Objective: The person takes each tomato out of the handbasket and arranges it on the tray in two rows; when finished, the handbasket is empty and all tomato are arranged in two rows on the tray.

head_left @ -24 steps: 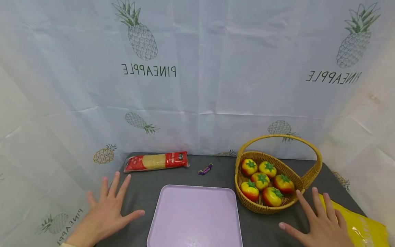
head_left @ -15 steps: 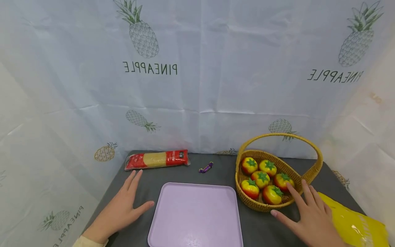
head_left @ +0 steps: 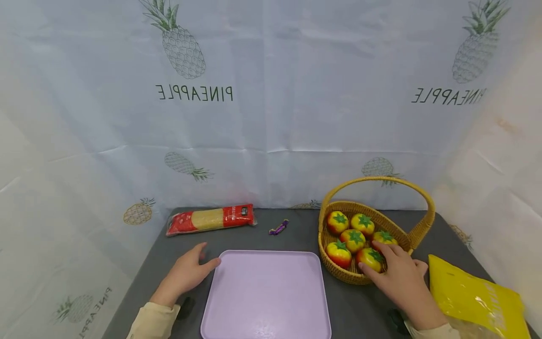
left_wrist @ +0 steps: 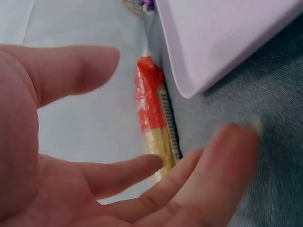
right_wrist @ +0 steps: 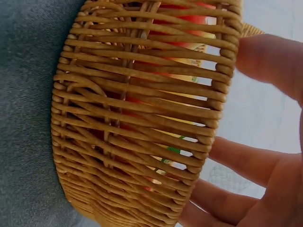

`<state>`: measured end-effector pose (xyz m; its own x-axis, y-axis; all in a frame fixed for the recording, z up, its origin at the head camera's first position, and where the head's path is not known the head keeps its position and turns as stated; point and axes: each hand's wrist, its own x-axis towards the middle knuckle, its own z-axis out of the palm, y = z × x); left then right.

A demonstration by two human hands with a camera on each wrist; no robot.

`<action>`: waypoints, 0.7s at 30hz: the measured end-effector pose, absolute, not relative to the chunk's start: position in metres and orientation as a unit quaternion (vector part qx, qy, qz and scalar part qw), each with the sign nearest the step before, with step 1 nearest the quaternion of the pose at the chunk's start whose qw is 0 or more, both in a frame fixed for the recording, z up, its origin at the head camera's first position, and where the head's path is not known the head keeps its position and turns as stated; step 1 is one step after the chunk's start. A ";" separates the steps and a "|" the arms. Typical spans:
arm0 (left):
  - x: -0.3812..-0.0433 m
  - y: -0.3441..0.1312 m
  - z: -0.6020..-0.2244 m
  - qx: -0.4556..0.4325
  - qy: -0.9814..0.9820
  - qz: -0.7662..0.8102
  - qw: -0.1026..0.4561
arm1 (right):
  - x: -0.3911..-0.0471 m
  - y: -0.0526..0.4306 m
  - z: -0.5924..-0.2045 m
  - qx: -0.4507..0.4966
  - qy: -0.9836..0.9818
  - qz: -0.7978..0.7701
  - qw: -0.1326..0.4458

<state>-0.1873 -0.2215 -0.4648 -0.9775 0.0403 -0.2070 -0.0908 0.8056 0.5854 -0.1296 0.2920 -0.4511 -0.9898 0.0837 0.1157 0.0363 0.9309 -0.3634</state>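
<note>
A wicker basket (head_left: 341, 277) holds several red-and-yellow tomatoes with green star-shaped tops. My right hand (head_left: 402, 278) reaches over its front right rim. The thumb is at the nearest tomato (head_left: 369, 259), and the fingertips overlap another tomato (head_left: 383, 237) behind it. From the right wrist view, the basket's woven side (right_wrist: 137, 113) hides most of the tomatoes, and the spread fingers (right_wrist: 246, 158) are above the rim. My left hand (head_left: 184, 273) hovers at the left edge of the lilac tray (head_left: 267, 292), thumb tip over its corner, fingers loosely bent and holding nothing.
A red-and-yellow pack of noodles (head_left: 210, 220) lies at the back left, with a small purple wrapped candy (head_left: 279, 228) to its right. On the right is a shiny yellow bag (head_left: 474, 294). The basket's tall handle (head_left: 377, 179) arches up in front of the pineapple-print curtain (head_left: 271, 113).
My right hand has moved forward and left, over the basket and its tomatoes. My left hand has moved right to the tray's edge, its fingers less spread. The view has shifted slightly.
</note>
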 end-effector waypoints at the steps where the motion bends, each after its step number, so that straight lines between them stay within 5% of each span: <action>1: -0.188 -0.222 -0.466 -0.021 0.942 0.317 0.109 | -0.131 0.291 -0.451 -0.032 -0.980 0.185 0.060; 21: -0.190 -0.208 -0.476 -0.045 0.911 0.382 0.149 | -0.149 0.292 -0.451 -0.049 -0.985 0.167 0.018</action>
<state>-0.1898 -0.2075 -0.4756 -0.9516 0.0324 -0.3057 -0.1955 0.7037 0.6831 -0.1494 0.2915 -0.4510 -0.9946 0.1022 0.0185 0.0904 0.9396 -0.3301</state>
